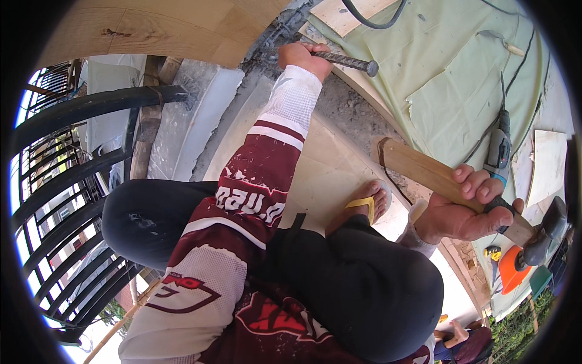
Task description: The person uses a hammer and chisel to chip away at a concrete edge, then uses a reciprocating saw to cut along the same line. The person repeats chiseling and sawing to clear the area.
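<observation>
My left hand (pixel 303 57) is wrapped around a ribbed steel bar chisel (pixel 345 60), whose flat, round struck end sticks out to the right. Its other end lies by a rough strip of broken concrete (pixel 273 45), and the exact contact is hard to see. On the right, my right hand (pixel 464 209) grips a hammer by its broad wooden handle (pixel 418 170), with black tape near the fingers. The dark metal hammer head (pixel 547 230) points away from the chisel, to the right of the hand. Hammer and chisel are well apart.
A black metal railing (pixel 79 112) curves along the left. A wooden panel (pixel 157 30) fills the upper left. On a pale green sheet (pixel 448 103) lie a power drill (pixel 499 148) and a trowel (pixel 503 42). Another person (pixel 467 343) shows at lower right, near an orange object (pixel 512 273).
</observation>
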Demonstrator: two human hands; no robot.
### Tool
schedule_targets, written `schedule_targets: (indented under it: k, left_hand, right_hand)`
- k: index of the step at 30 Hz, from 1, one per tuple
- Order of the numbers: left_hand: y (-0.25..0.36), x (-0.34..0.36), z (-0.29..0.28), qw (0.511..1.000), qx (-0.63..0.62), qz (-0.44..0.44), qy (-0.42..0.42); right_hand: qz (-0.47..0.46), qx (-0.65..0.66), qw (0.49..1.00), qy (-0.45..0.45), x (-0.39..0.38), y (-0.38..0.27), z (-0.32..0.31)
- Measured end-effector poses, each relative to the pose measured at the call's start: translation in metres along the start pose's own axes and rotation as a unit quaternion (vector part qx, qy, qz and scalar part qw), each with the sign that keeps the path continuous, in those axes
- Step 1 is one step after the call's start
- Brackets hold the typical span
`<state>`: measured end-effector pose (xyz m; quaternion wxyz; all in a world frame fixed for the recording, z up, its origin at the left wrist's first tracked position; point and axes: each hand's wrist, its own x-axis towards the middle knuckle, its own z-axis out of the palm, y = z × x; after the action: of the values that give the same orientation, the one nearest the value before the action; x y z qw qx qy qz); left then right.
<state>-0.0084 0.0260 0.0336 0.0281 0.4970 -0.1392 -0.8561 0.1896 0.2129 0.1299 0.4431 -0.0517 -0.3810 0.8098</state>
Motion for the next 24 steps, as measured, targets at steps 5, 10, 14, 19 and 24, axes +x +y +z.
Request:
schedule_targets:
  k: [5, 10, 14, 19, 24]
  left_hand:
    - [0.001, 0.01, 0.0, 0.999, 0.044, -0.002, -0.024]
    - [0.005, 0.018, -0.006, 0.999, 0.004, -0.026, -0.02]
    - [0.006, 0.015, -0.007, 0.999, -0.006, -0.029, -0.015]
    - [0.0, 0.014, 0.003, 1.0, 0.008, -0.02, -0.006]
    - [0.001, 0.022, -0.003, 0.999, 0.024, -0.019, -0.041]
  right_hand:
    - [0.316, -0.314, 0.878, -0.176, -0.067, 0.058, -0.026]
    - [0.166, -0.206, 0.962, -0.059, -0.027, 0.003, -0.018]
    - [-0.049, 0.04, 0.998, 0.027, 0.024, -0.028, 0.018]
    - [0.354, -0.368, 0.834, -0.209, -0.069, 0.049, -0.026]
    - [0.226, -0.292, 0.926, -0.084, -0.028, -0.009, -0.028]
